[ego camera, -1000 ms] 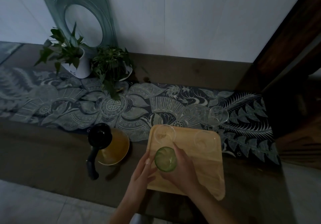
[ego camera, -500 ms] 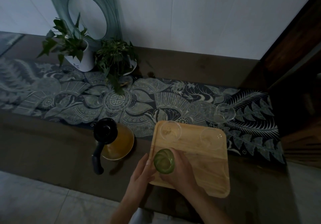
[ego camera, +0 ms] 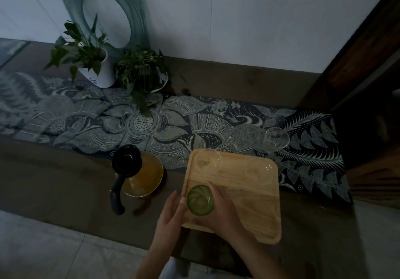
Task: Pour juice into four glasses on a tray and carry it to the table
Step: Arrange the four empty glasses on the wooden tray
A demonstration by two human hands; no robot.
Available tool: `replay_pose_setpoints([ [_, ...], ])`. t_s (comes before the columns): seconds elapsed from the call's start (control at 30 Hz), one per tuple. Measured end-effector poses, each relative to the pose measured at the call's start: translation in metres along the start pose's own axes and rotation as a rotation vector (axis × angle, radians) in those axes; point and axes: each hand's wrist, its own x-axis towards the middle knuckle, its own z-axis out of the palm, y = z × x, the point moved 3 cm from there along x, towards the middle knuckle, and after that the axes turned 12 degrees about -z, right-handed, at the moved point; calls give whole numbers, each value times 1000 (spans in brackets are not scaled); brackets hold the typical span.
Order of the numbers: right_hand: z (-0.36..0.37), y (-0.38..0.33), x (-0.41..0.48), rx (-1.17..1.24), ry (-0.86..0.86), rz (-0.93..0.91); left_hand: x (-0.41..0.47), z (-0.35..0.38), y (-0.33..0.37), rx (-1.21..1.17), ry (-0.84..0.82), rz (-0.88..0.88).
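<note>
A wooden tray [ego camera: 249,194] lies on the dark counter. At its near left corner a green glass [ego camera: 200,199] stands on the tray, my right hand [ego camera: 223,211] wrapped around its right side. My left hand [ego camera: 171,211] rests flat against the glass's left side, fingers straight. Two clear glasses sit at the tray's far edge, one left [ego camera: 208,161], one right [ego camera: 259,170]. Another clear glass [ego camera: 277,137] stands on the patterned runner beyond the tray. A glass jug of orange juice [ego camera: 141,176] with a black lid and handle stands left of the tray.
Two potted plants [ego camera: 91,62] [ego camera: 142,71] stand at the back left against the wall, before a round glass ornament [ego camera: 106,12]. A patterned runner [ego camera: 86,122] covers the counter's middle. Dark wooden furniture [ego camera: 372,84] stands at the right. Pale floor tiles lie below the counter's near edge.
The green glass has come down a little onto the tray's near left corner with both hands still around it. The camera has tipped slightly, shifting the scene right.
</note>
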Motion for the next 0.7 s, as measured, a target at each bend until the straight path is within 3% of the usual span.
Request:
replay_pose_setpoints([
  [0.2,-37,-11,-26,97,17,-41,-28,11,17,66,126,148],
  [0.33,-71,21,-48,154,146,-38,-48,36,42,62,173,330],
  [0.5,-148,47,-62,167,401,-5,-63,95,72,71,27,420],
  [0.7,-215,82,-51,103,543,43,-50,176,100,187,-125,335],
])
